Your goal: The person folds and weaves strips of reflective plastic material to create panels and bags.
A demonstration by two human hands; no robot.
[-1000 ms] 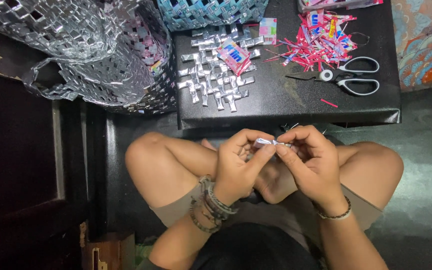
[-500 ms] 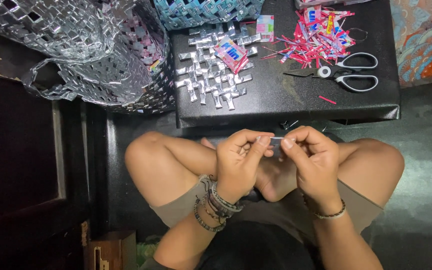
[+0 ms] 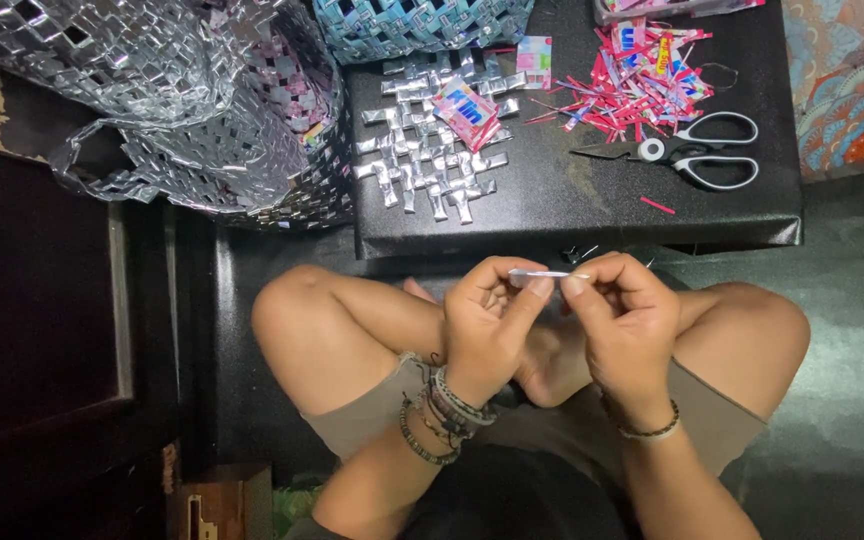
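Both hands have drawn a little apart since the earlier frame, so the strip now lies flatter and straighter between them. My left hand (image 3: 487, 325) and right hand (image 3: 624, 325) sit at centre frame, above my crossed legs and just below the edge of the low black table (image 3: 572, 215). Each pinches one end of a narrow silver foil strip (image 3: 542, 273) between thumb and forefinger, the other fingers curled in. I judge it is held taut this way to keep a crease sharp.

Upper centre, on the table, lies a mat of woven silver strips (image 3: 430, 160), flat, glossy and lattice-shaped, with a folded pink and blue wrapper (image 3: 467, 108) resting on it. To its right is a loose heap of thin pink and red cuttings (image 3: 642, 80); just below that heap lie scissors (image 3: 697, 152) with grey and white handles, blades shut. One stray pink sliver (image 3: 657, 205) lies apart, near the table's front edge.

Upper left holds a large basket of woven silver foil (image 3: 152, 90), crinkled and shiny. A blue woven basket (image 3: 422, 20) stands at top centre.
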